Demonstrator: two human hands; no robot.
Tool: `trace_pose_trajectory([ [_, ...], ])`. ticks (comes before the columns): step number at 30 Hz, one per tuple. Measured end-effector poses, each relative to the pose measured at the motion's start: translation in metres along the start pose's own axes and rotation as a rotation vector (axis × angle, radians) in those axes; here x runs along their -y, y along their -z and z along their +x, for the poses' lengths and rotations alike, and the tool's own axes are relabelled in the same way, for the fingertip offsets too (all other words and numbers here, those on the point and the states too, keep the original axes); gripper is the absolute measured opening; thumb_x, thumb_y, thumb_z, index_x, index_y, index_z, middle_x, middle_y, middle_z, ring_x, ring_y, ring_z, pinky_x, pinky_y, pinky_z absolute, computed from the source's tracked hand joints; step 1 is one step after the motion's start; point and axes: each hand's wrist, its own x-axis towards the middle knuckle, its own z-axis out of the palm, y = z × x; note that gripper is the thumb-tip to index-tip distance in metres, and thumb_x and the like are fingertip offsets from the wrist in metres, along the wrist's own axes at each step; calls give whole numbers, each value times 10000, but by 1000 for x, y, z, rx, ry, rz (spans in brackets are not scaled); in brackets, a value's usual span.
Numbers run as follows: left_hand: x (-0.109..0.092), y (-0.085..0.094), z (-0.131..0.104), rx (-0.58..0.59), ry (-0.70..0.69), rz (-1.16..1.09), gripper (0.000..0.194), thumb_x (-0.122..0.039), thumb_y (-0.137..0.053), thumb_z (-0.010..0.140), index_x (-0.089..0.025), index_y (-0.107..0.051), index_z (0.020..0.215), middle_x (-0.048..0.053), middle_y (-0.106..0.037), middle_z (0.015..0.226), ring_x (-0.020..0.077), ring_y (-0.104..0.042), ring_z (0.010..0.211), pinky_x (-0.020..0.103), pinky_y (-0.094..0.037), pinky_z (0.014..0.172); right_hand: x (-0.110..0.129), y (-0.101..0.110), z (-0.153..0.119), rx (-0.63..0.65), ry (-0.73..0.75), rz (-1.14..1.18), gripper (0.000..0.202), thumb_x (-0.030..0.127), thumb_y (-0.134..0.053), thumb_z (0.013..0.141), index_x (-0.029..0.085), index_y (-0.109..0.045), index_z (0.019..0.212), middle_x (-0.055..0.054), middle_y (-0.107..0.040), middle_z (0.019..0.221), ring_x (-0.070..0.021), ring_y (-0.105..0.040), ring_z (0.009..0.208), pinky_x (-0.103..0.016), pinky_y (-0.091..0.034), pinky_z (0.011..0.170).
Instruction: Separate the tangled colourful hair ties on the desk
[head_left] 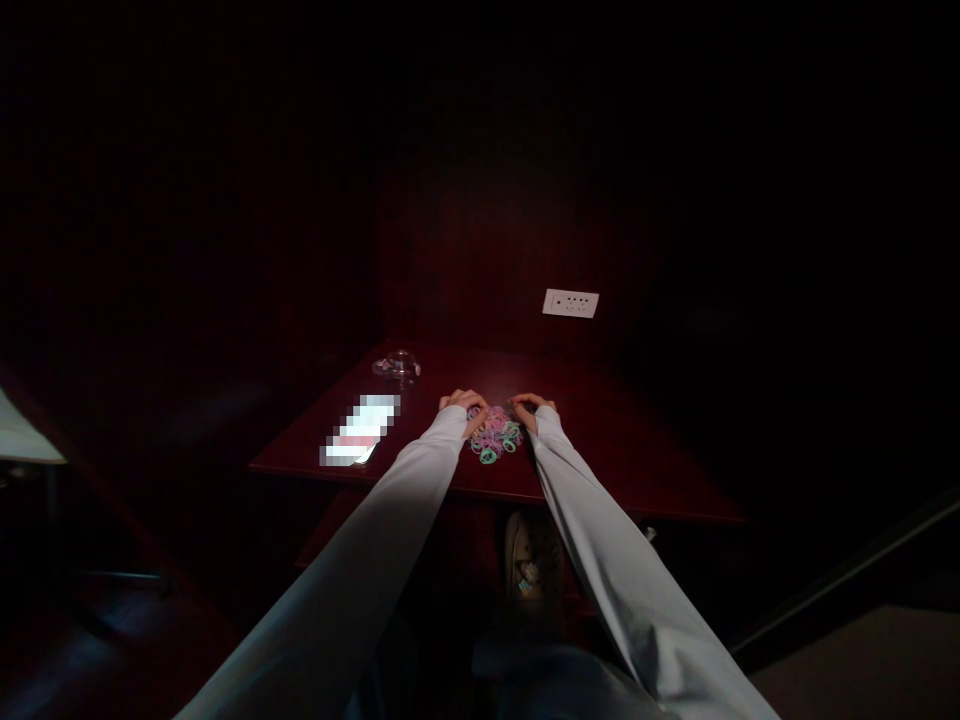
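A loose heap of small hair ties (495,436), pink, purple and mint green, lies near the front of the dark red table. My left hand (463,403) rests at the heap's left side, fingers bent and a little apart, with the thumb pointing in over the ties. On the opposite side, my right hand (534,404) has its index finger reaching inward and its thumb lower, apart from it. Nothing shows clearly between the fingers of either hand. Several mint green ties sit at the near edge of the heap.
A lit phone-like screen (360,430), blurred out, lies on the table (637,460) to the left. Behind it stands a clear plastic container (401,366) with pinkish bits. A white socket panel (571,303) is on the back wall. A shoe (519,560) shows below the table edge.
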Motion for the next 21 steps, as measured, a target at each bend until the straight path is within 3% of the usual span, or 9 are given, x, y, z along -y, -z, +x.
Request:
trace_pose_trajectory([
  [5,-2,5,1,80,-1,0,65,-260,-677,899,-281,-733,925,-5,-759,1094,241,-574,1137,391,-393,1016,15,0,-7,28,-11,-38,255,578,-775,774,327,-817,794,-12,-787,1011,-307,-568,1143,-495,-353,1083],
  [10,-4,8,-1,83,-21,-51,218,-256,-666,909,-312,-739,1107,-6,-747,1207,252,-570,1193,410,-406,1057,18,4,-8,65,-45,-92,367,682,-803,733,314,-812,738,-48,-778,963,-313,-547,1122,-458,-362,1033],
  [17,-8,4,-3,5,-55,-75,59,-229,-704,888,-251,-759,896,15,-756,1198,228,-597,1148,397,-440,1069,16,5,-8,51,-22,-81,381,681,-799,735,301,-797,706,-52,-771,925,-317,-553,1125,-465,-363,1045],
  [21,-7,3,-2,2,-65,-96,95,-220,-709,877,-246,-728,788,6,-767,1216,228,-595,1159,400,-451,1078,13,2,-7,9,-21,-11,435,717,-768,723,282,-780,704,-63,-753,865,-310,-576,1094,-429,-417,1002],
])
